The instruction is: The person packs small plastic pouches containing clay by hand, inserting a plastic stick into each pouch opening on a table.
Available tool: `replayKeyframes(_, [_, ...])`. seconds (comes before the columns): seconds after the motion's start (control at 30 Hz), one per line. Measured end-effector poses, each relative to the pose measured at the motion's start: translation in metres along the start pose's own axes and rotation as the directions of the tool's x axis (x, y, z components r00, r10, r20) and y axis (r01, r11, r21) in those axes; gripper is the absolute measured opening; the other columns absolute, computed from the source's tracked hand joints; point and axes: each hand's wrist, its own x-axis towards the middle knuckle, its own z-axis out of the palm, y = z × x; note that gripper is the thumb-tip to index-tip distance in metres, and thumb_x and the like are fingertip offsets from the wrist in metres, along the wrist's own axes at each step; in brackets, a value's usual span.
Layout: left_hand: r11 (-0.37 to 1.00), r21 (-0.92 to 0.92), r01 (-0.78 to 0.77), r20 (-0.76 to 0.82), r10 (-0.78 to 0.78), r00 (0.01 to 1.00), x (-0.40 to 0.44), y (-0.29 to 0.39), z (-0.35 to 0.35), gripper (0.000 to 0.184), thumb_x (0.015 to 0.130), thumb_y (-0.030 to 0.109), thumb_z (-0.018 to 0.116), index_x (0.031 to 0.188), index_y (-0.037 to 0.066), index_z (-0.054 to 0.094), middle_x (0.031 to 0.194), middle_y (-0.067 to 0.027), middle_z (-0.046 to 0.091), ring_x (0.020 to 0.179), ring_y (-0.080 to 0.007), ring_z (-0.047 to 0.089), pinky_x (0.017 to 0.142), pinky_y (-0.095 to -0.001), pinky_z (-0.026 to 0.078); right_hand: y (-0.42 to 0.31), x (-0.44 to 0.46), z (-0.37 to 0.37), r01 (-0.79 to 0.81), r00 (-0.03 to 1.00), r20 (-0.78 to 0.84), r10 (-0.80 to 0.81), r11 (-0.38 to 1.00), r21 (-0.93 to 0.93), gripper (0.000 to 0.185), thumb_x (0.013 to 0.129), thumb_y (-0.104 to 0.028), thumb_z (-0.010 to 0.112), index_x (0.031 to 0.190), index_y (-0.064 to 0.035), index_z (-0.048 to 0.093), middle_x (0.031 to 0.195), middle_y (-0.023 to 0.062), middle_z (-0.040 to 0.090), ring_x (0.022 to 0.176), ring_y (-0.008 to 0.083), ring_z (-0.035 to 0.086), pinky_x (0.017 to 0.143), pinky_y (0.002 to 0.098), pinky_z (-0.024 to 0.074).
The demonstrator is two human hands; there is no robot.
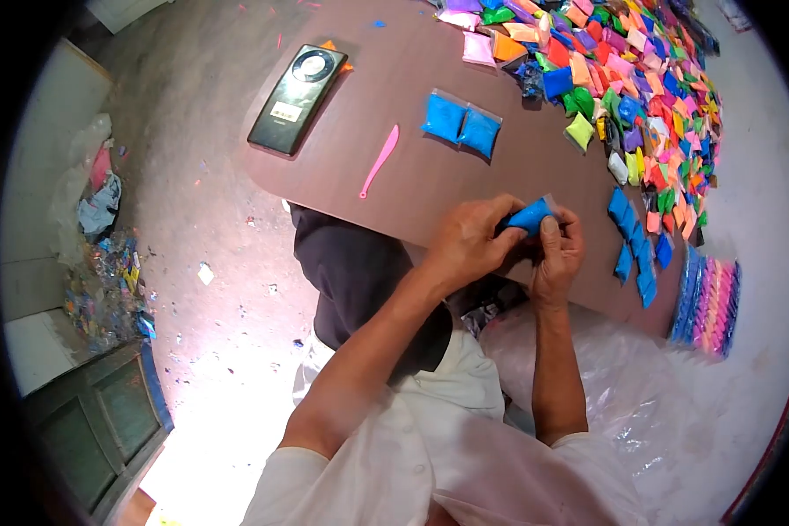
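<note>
A blue packet in clear wrap is held between both hands over the table's front edge. My left hand pinches its left end with thumb and fingers. At its right end, my right hand grips it with the thumb on top. Two blue packets lie side by side on the brown table, beyond my hands. A pink plastic knife rests to their left. Several blue packets lie to the right of my right hand.
A dark phone lies at the table's left end. A large heap of colourful packets covers the far right. Bundled twisted strips stand at the right edge. Clear plastic sheeting is below the table edge, and litter is on the left floor.
</note>
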Motion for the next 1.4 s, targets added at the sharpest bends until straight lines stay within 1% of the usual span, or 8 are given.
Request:
replayKeyframes(0.3, [0.999,-0.039,-0.03,-0.012,0.029,0.999,0.002,-0.002,0.001,0.025,0.098,0.019,0.073,0.113,-0.002,0.073,0.093,-0.0154,0.076,0.078,-0.0206,0.073,0.073,-0.0334,0.057,0.002,0.001,-0.003,0.026,0.999,-0.018,-0.028,0.993,-0.114,0.016,0.104,-0.011,0.069,0.118,-0.003,0.065,0.095,0.0001,0.068,0.081,0.005,0.062,0.071,0.0201,0.0484])
replayKeyframes(0.5, [0.968,-0.209,0.137,0.047,-0.13,0.99,-0.001,-0.007,0.001,0.019,0.101,0.012,0.07,0.113,-0.003,0.073,0.091,-0.0113,0.076,0.083,-0.0131,0.071,0.075,-0.0314,0.058,-0.003,-0.002,0.002,-0.039,0.998,0.048,0.041,0.999,-0.038,0.021,0.104,-0.011,0.069,0.122,-0.0018,0.065,0.098,0.0004,0.069,0.085,0.0045,0.062,0.076,0.0199,0.0489])
replayKeyframes(0.8, [0.954,-0.245,0.174,0.055,-0.166,0.985,0.006,0.006,-0.003,0.021,0.102,0.017,0.071,0.109,-0.002,0.074,0.087,-0.0044,0.074,0.074,-0.0075,0.066,0.06,-0.0253,0.051,-0.011,-0.002,0.001,0.029,0.996,0.091,-0.015,0.987,-0.159,0.021,0.101,-0.014,0.073,0.116,-0.0009,0.068,0.099,0.0001,0.069,0.087,0.0045,0.062,0.077,0.0217,0.0495])
replayKeyframes(1.07, [0.969,-0.142,0.202,-0.033,-0.209,0.977,0.003,-0.002,0.004,0.025,0.101,0.019,0.073,0.111,-0.004,0.073,0.092,-0.0069,0.075,0.081,-0.0106,0.067,0.073,-0.0275,0.055,-0.009,0.001,0.008,-0.01,0.995,0.092,0.025,0.987,-0.158,0.022,0.1,-0.016,0.075,0.115,-0.0004,0.069,0.099,0.0021,0.07,0.088,0.0082,0.064,0.079,0.0246,0.0516])
replayKeyframes(1.2, [0.989,0.025,0.145,-0.1,-0.142,0.985,-0.005,0.024,-0.004,0.026,0.1,0.019,0.075,0.115,-0.003,0.073,0.099,-0.009,0.076,0.086,-0.0124,0.068,0.077,-0.0287,0.056,-0.022,0.001,0.011,-0.027,0.996,0.082,0.04,0.989,-0.145,0.028,0.098,-0.019,0.078,0.117,-0.0008,0.069,0.098,0.0054,0.073,0.09,0.0107,0.067,0.08,0.0277,0.054])
replayKeyframes(1.27, [0.959,0.247,0.137,-0.235,-0.078,0.969,-0.011,0.035,-0.026,0.029,0.099,0.018,0.076,0.12,-0.001,0.072,0.111,-0.0128,0.076,0.095,-0.0176,0.071,0.083,-0.0318,0.057,-0.037,0.0,0.01,-0.112,0.974,0.134,0.184,0.899,-0.423,0.034,0.095,-0.022,0.08,0.12,-0.002,0.068,0.099,0.0107,0.075,0.091,0.0158,0.071,0.081,0.0321,0.0565])
replayKeyframes(1.33, [0.751,0.66,0.021,-0.244,0.188,0.951,-0.011,0.025,-0.059,0.029,0.097,0.017,0.076,0.122,0.002,0.073,0.119,-0.0153,0.074,0.107,-0.0276,0.071,0.093,-0.0386,0.057,-0.043,0.002,0.006,-0.124,0.967,0.134,0.215,0.863,-0.489,0.037,0.093,-0.022,0.082,0.121,-0.0023,0.068,0.099,0.0118,0.076,0.09,0.019,0.072,0.081,0.0338,0.0572])
replayKeyframes(1.4, [0.62,0.784,0.033,-0.212,0.217,0.953,-0.015,0.014,-0.089,0.029,0.096,0.016,0.076,0.122,0.002,0.073,0.121,-0.0174,0.073,0.112,-0.0322,0.069,0.098,-0.0413,0.055,-0.045,0.003,0.002,-0.13,0.959,0.136,0.247,0.815,-0.564,0.041,0.091,-0.022,0.083,0.123,-0.0026,0.067,0.098,0.013,0.076,0.089,0.0222,0.073,0.081,0.0356,0.0579])
